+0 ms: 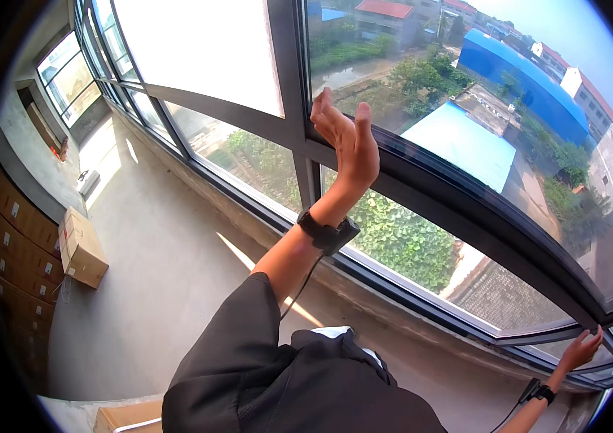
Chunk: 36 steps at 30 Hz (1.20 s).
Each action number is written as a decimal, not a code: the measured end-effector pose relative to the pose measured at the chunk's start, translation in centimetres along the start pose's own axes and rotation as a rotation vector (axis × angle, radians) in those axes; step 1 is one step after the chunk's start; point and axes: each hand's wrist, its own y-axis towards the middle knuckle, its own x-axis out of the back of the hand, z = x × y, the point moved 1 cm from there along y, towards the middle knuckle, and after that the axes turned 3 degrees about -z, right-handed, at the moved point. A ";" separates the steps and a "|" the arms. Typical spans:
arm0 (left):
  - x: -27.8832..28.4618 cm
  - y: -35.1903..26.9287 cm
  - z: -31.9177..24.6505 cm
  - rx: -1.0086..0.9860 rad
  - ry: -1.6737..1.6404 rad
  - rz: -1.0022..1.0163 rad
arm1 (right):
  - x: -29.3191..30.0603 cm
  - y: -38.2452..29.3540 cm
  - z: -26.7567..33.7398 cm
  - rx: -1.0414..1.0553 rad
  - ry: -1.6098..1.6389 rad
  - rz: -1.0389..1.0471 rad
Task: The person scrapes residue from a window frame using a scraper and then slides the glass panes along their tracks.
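My left hand (347,142) is raised against the dark metal window frame (298,135), beside the upright where the crossbar meets it. Its palm is bent back, with the thumb up and apart from the fingers, and it holds nothing. At the far right, my right hand (582,349) reaches to a lower corner of the same window framing. Its fingers are apart, and whether they touch the frame I cannot tell. A large glass pane (447,108) spans the space between my hands. Black strapped devices with cables sit on the left wrist (328,233) and right wrist (538,392).
A bright white panel or blind (204,48) covers the pane to the left. Stacked cardboard boxes (20,238) line the left wall, with one box (83,247) on the concrete floor (149,260). Another carton (128,417) stands at bottom left. A low ledge (241,208) runs under the windows.
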 end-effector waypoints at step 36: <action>1.8 11.7 10.5 0.451 -0.024 -0.391 | -6.9 7.6 -2.9 -0.177 0.613 -0.235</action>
